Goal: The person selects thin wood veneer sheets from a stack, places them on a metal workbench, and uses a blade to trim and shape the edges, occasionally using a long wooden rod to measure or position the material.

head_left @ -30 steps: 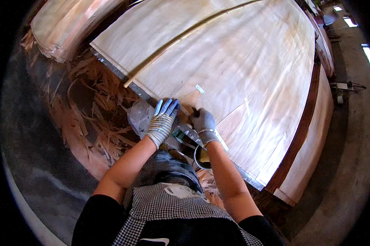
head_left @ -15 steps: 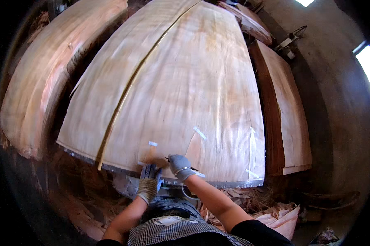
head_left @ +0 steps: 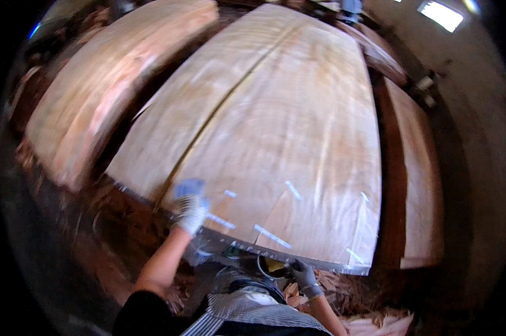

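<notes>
Two gloved hands work at the lower middle of the frame: the left hand [head_left: 190, 208] lies on the near edge of the broad pale wood veneer sheet [head_left: 275, 140], its grip blurred, so I cannot tell. The right hand [head_left: 304, 275], lower right, is clenched on the rim of a small dark round pot [head_left: 271, 267] just under that edge.

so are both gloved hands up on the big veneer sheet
No: only the left hand rests on the veneer sheet; the right hand is down below its near edge by a small round container.
</notes>
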